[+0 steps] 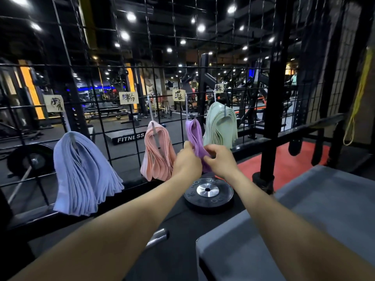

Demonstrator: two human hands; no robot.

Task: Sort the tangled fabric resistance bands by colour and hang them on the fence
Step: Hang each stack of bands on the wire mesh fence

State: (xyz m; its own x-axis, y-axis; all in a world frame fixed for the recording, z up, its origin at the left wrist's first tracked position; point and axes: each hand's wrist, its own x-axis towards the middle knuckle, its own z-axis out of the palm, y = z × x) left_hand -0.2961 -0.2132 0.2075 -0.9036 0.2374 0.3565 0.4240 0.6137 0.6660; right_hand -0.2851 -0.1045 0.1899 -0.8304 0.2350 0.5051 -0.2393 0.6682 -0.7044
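Purple bands (194,132) hang bunched from hook, both hands gripping.

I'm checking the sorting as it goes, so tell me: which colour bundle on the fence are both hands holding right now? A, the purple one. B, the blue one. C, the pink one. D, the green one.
A: the left hand and right hand both grip the purple bundle, hanging between the pink bundle and the green bundle.
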